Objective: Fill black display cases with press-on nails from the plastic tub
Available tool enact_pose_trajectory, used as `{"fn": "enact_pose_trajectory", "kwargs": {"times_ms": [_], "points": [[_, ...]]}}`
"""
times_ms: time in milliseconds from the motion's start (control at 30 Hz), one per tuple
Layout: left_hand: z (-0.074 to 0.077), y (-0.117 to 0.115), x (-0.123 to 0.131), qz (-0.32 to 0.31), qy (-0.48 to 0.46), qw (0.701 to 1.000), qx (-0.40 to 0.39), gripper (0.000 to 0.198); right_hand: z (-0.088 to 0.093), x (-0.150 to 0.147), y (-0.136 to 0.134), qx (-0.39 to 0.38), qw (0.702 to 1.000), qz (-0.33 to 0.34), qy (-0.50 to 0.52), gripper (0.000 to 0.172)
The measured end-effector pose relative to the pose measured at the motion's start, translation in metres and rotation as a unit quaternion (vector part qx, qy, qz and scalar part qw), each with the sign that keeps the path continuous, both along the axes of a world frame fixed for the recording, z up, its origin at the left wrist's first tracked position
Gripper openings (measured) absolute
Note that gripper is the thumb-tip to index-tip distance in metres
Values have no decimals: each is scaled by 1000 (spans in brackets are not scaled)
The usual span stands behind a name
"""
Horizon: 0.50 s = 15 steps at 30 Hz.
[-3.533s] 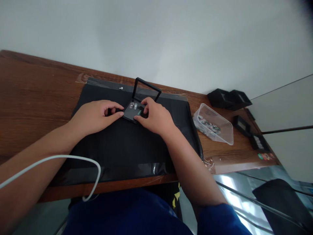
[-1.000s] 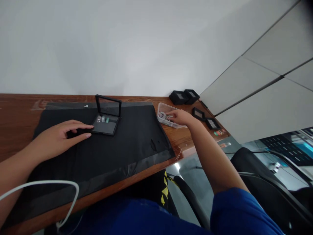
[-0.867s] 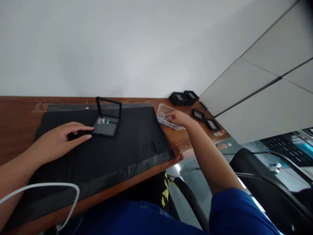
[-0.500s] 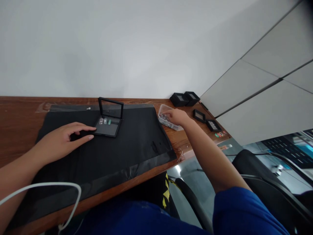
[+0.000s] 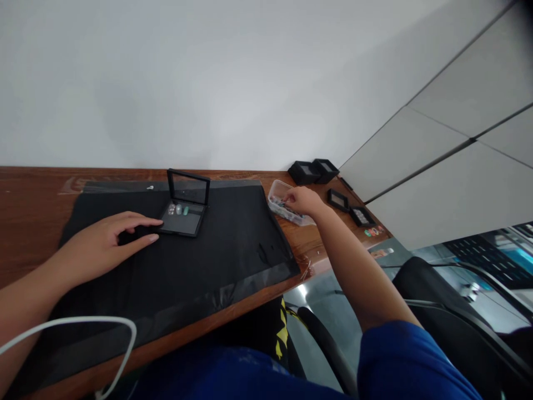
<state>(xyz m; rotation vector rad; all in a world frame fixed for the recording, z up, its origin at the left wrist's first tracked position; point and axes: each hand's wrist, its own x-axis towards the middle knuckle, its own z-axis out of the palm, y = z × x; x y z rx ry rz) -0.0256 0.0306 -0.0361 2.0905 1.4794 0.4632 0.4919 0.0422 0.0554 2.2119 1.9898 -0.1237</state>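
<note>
A black display case (image 5: 181,224) stands open on a black mat (image 5: 200,266), its clear-windowed lid raised. Three small gem-like pieces, two pale and a green one (image 5: 185,210), lie in a row near the hinge. My left hand (image 5: 110,236) pinches the case's near left corner between thumb and index finger. My right hand (image 5: 303,200) reaches into a clear plastic box (image 5: 275,189) of small loose pieces. Its fingers are bent together among them, and whatever is between the fingertips is hidden.
Black boxes (image 5: 303,173) stand against the wall at the back right. Two flat black frames (image 5: 337,200) and several small coloured pieces (image 5: 373,231) lie nearer the table's right end. A white cable (image 5: 83,319) loops across the lower left. A black chair (image 5: 433,289) is at the right.
My right hand's fingers have drawn together and shifted slightly inside the plastic box. My left hand and the display case keep their places; the view has tilted a little.
</note>
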Motion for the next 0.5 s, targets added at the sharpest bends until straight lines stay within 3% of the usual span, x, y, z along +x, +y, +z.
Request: {"fn": "enact_pose_trajectory", "kwargs": {"times_ms": [200,500], "points": [[5,-2,3,-3,-1,1000,-3,76,3,18,-12,52,997,4,53,21],[3,-1,0,-1,6,1000,1,76,-4,30,-26,57,991,-1,123,32]]}}
